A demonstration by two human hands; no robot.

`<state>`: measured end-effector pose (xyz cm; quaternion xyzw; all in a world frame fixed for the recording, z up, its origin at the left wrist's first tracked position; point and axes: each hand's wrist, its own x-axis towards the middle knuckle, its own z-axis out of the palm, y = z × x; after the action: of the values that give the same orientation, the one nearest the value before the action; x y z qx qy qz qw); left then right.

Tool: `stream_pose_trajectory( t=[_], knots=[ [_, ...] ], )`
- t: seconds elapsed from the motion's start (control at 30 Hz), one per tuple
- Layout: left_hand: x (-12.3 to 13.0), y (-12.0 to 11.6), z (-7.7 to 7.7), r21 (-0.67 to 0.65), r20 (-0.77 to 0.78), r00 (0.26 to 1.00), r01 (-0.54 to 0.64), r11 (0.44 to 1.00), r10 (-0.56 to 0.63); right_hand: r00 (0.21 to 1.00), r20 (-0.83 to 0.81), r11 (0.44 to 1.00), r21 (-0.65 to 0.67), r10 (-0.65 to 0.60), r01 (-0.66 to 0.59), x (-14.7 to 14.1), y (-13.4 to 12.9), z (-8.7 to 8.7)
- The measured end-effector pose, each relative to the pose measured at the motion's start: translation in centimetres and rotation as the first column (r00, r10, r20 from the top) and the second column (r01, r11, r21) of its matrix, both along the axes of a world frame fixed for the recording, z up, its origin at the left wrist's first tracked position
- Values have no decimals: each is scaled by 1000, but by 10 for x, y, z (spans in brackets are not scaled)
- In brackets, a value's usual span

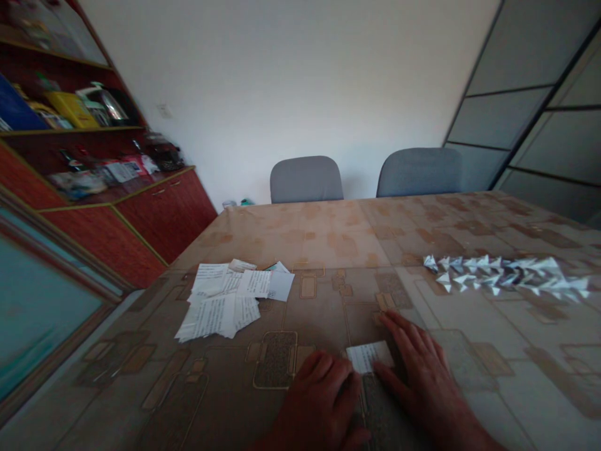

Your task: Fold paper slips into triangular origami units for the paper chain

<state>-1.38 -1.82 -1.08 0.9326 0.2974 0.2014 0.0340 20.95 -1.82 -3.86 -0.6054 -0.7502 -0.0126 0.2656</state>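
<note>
A small printed paper slip [369,357] lies on the table between my two hands. My left hand [323,394] is closed, its fingers curled at the slip's lower left corner; the exact grip is partly hidden by the fingers. My right hand [422,366] lies open at the slip's right side, fingers stretched forward and the thumb touching its lower edge. To the left is a loose pile of similar printed paper slips [220,304], overlapping one another. At the right stand rows of folded paper pieces [507,275] with pointed tips, set closely together.
The patterned tablecloth [323,235] covers a wide table. Two grey chairs, one left [307,180] and one right [417,172], stand behind its far edge. A red-brown cabinet [164,213] with household items on its shelves is at the left; grey sliding panels [511,69] are at the right.
</note>
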Motion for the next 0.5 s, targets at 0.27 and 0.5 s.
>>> stream_pose_trajectory(
  t=[0.27,0.5],
  knots=[
    [0,1,-5,47,11,1000,4,999,-5,997,-64,995,-86,50,-55,4,5,7],
    [-3,4,9,-145,90,995,-21,989,34,970,-203,957,-226,135,-180,2,12,25]
  ],
)
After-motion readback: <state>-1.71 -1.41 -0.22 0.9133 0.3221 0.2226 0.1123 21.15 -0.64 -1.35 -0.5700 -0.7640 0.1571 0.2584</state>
